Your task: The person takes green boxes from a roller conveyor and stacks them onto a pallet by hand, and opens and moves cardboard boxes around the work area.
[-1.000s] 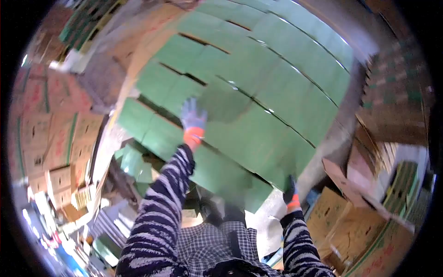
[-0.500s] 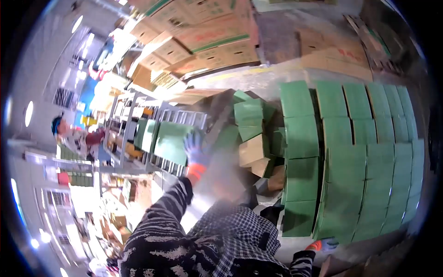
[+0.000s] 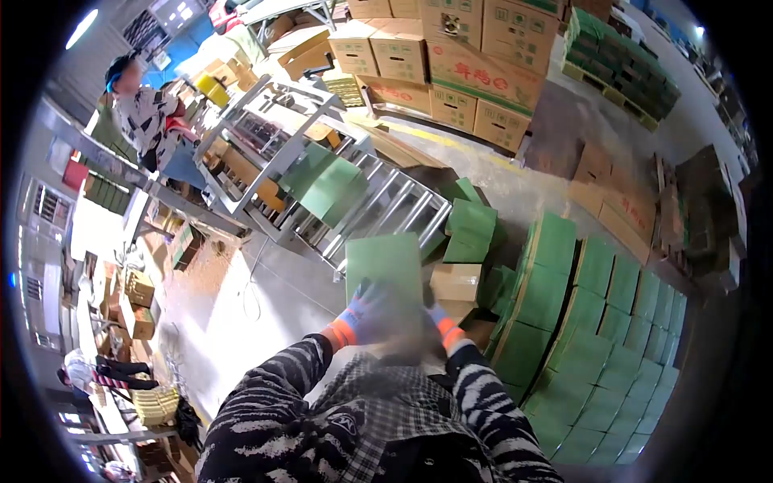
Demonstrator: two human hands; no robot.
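Observation:
A green box is held in front of my body, between my two gloved hands. My left hand grips its left side near the lower edge, and my right hand presses against its right side; the lower part of the box is blurred. Beyond it, more green boxes rest on a metal roller conveyor. To the right stands a large stack of green boxes.
A co-worker stands behind the conveyor frame at the upper left. Printed cartons are piled at the back. Loose green pieces and an opened brown carton lie between conveyor and stack. Another person is at the lower left.
The view has turned from the green stack toward the conveyor. My hands, earlier apart, with the left over the stack and later by the conveyor, are now together around a green box.

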